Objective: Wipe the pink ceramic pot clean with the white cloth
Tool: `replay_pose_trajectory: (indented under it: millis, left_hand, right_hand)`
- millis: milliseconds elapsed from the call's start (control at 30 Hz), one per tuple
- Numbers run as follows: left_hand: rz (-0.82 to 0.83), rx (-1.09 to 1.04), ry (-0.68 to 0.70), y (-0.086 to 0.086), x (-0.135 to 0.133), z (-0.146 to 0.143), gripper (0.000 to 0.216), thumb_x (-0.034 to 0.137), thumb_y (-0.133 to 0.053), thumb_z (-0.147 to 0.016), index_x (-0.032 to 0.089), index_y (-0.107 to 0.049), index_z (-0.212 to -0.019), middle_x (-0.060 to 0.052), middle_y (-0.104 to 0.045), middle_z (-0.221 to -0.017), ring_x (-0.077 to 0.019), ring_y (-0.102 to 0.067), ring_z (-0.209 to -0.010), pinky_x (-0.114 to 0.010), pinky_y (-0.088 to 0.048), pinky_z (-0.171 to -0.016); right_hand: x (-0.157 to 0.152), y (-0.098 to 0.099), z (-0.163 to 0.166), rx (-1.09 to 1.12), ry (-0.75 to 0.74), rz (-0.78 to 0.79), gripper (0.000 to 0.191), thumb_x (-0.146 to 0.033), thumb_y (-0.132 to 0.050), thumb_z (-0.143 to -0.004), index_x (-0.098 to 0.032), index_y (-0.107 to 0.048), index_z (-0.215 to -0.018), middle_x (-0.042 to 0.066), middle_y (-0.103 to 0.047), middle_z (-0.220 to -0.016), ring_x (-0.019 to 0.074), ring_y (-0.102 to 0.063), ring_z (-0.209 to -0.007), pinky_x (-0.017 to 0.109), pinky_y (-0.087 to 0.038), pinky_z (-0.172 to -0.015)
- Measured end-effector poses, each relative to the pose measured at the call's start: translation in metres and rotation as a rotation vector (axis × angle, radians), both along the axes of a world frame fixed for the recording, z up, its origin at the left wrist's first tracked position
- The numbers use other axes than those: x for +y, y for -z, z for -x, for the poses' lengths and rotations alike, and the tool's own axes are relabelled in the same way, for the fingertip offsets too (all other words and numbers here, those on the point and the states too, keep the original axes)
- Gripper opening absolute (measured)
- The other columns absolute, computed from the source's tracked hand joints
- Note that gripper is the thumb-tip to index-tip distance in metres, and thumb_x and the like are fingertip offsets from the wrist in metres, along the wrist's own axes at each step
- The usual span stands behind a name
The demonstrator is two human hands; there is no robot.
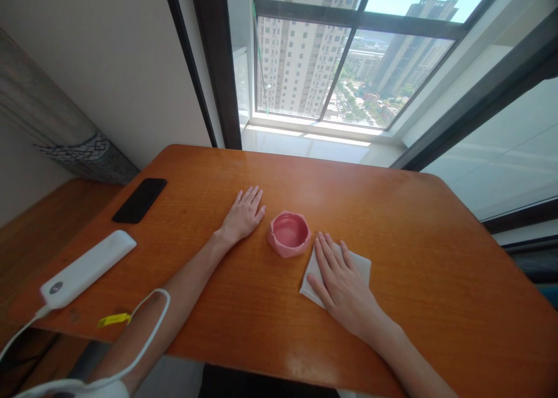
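My left hand [244,213] lies flat on the wooden table, its fingers pointing away from me and holding nothing. Just to its right stands a pink faceted bowl [289,234], apart from the hand; no contents show inside it. On the bowl's other side, my right hand [342,282] rests palm down with fingers stretched out on a folded white cloth [361,265]. Part of the cloth is hidden beneath the palm. The right fingertips are close to the bowl's right side.
A black phone [139,200] lies at the table's left edge. Nearer me is a white power bank [89,267] with a white cable [161,316] running over my left forearm; a yellow tag [114,319] is by it. Beyond the wooden table [418,229] is a window [305,67].
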State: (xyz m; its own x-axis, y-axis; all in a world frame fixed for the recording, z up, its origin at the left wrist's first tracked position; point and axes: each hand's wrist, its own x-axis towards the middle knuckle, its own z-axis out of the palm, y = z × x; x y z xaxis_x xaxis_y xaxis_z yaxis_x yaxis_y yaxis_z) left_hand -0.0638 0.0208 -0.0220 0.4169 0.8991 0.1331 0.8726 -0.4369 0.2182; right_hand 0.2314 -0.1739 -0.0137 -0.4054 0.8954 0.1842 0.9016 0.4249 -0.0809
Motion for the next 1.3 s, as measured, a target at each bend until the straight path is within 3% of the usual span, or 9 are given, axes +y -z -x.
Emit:
replay_pose_trajectory:
  millis: [367, 900, 1300]
  left_hand:
    - [-0.014, 0.031, -0.009, -0.0027, -0.0003, -0.0022, 0.067, 0.041, -0.035, -0.114, 0.006, -0.041, -0.170, -0.018, -0.037, -0.181, -0.0319, -0.032, -0.172, -0.054, -0.024, -0.143]
    - [-0.007, 0.024, -0.005, -0.0025, 0.0002, -0.0012, 0.067, 0.041, -0.033, -0.114, 0.004, -0.041, -0.170, -0.019, -0.035, -0.182, -0.0326, -0.032, -0.172, -0.054, -0.022, -0.143]
    - [-0.029, 0.020, 0.003, 0.0023, 0.0019, 0.0010, 0.067, 0.042, -0.033, -0.114, 0.006, -0.042, -0.170, -0.019, -0.037, -0.181, -0.0316, -0.033, -0.171, -0.054, -0.025, -0.143]
  right_hand:
    - [0.0073, -0.0094, 0.0055, -0.053, -0.088, -0.006, 0.091, -0.050, -0.043, -0.116, -0.012, 0.013, -0.178, 0.020, -0.022, -0.185, 0.0378, -0.024, -0.173, 0.065, -0.027, -0.139]
    - [0.0073, -0.0085, 0.0059, -0.041, -0.093, -0.007, 0.090, -0.050, -0.043, -0.116, -0.012, 0.008, -0.179, 0.021, -0.022, -0.185, 0.0385, -0.026, -0.173, 0.066, -0.028, -0.139]
    - [0.0077, -0.0081, 0.0064, -0.024, -0.092, -0.002, 0.089, -0.051, -0.041, -0.117, -0.014, 0.013, -0.178, 0.020, -0.020, -0.185, 0.0387, -0.027, -0.172, 0.067, -0.028, -0.138]
